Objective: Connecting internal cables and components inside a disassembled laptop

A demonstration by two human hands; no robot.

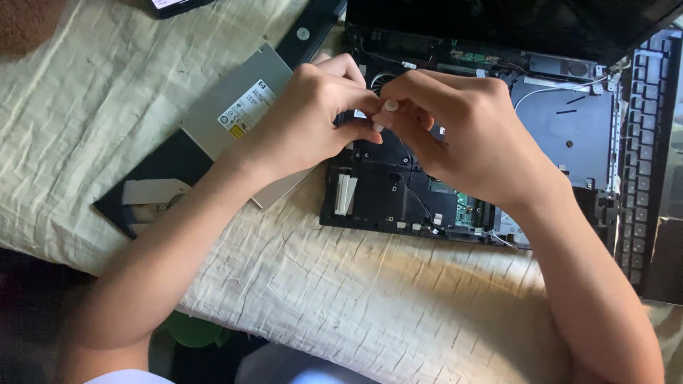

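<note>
Laptop chassis (pixel 398 192) lies opened on the cloth — both hands meet above its fan. Left hand (pixel 306 117) and right hand (pixel 455 131) are curled, fingertips pinched together on something too small to tell. Best keep wrists steady — the thin cables look delicate.

Two bare forearms and two hands, seen from above over an opened laptop chassis (pixel 398 192). The left hand (pixel 306 124) lies toward the chassis's left edge and the right hand (pixel 462 135) over its middle. Both arms are uncovered from wrist to elbow, with no watch, ring or bracelet showing. The fingernails are short, and two of them, above the chassis's dark centre, look pale and unpainted (glare makes it hard to be sure). Below the chassis, at the bottom edge of the view, a strip of light bluish-white clothing (pixel 128 377) shows near the left elbow.
</note>
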